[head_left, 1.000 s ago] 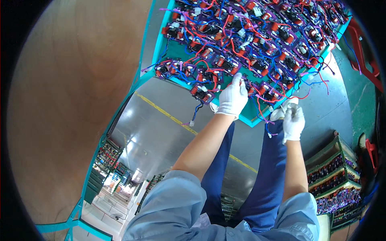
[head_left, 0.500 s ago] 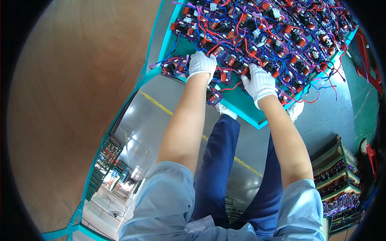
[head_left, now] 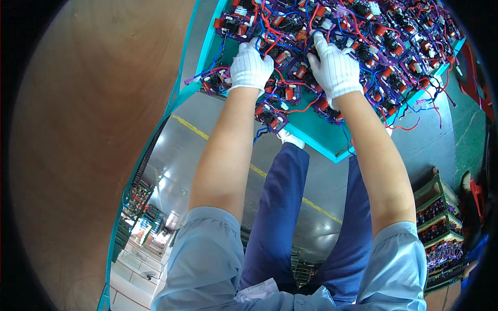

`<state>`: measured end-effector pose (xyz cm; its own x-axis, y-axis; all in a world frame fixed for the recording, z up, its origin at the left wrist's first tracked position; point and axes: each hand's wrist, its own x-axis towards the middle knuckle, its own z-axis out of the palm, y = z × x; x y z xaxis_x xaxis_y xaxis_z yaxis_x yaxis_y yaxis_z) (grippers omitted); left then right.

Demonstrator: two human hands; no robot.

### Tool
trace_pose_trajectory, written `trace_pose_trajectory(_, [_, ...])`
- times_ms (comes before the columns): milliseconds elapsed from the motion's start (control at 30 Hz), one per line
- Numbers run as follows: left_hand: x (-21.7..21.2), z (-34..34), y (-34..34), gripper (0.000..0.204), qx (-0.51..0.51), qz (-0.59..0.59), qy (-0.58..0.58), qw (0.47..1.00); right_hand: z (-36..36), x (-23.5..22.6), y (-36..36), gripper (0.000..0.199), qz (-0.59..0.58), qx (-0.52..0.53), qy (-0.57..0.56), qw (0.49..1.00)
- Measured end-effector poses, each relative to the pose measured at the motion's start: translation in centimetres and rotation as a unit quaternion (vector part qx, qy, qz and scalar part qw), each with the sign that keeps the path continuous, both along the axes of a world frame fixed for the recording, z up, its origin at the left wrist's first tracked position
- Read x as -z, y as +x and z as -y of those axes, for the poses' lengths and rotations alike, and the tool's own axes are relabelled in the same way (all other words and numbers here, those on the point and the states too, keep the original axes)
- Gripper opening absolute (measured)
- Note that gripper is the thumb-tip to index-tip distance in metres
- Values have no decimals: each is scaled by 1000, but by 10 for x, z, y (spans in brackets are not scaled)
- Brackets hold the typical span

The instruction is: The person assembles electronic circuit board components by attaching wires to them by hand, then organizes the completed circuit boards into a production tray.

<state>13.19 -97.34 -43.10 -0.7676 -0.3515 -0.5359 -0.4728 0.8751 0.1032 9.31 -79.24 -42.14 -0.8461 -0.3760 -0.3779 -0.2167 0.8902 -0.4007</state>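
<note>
In the head view, both hands reached out over a teal-green flat worktable [head_left: 316, 136] heaped with small purple circuit boards trailing red and blue wires [head_left: 363, 46]; the left hand in a white striped cotton glove [head_left: 250, 66] lay palm-down with fingers curled into the tangle near the table's left edge, seemingly pinching wires, though what it actually gripped could not be told, and the right hand in a matching white glove [head_left: 335, 67] sat just beside it, fingers bent down onto the boards, its hold equally hidden. To do this well, I judged each hand should lift one board by its edge and ease the leads free rather than tug. Counted: two gloved hands, one table, boards too many and overlapped to number, and three stacked green crates of more wired parts [head_left: 438, 223] on the floor at right
</note>
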Motion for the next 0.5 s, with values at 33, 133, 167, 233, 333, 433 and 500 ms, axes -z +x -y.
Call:
trace_pose_trajectory(33, [3, 3, -4, 57, -1, 5, 21, 1000, 4, -3, -7, 44, 27, -5, 29, 999])
trace_pose_trajectory(133, [3, 11, -8, 64, -14, 1, 79, 997, 13, 0, -14, 48, 41, -1, 61, 997])
trace_pose_trajectory(167, [2, 12, -10, 64, 4, 20, 75, 997, 14, 1, -14, 50, 27, 7, 64, 998])
trace_pose_trajectory(233, [1, 15, -12, 65, 43, 60, 67, 995, 19, -2, -18, 54, 43, -10, 60, 997])
trace_pose_trajectory(333, [-1, 13, -14, 63, 86, 49, 50, 994, 28, 6, -21, 59, 54, -43, 51, 996])
trace_pose_trajectory(433, [-2, 12, -16, 62, 113, 90, 45, 988, 33, 19, -29, 45, -10, -65, 64, 996])
trace_pose_trajectory(500, [-2, 11, -12, 59, 158, 92, -3, 983, 35, 20, -36, 36, -7, -79, 54, 995])
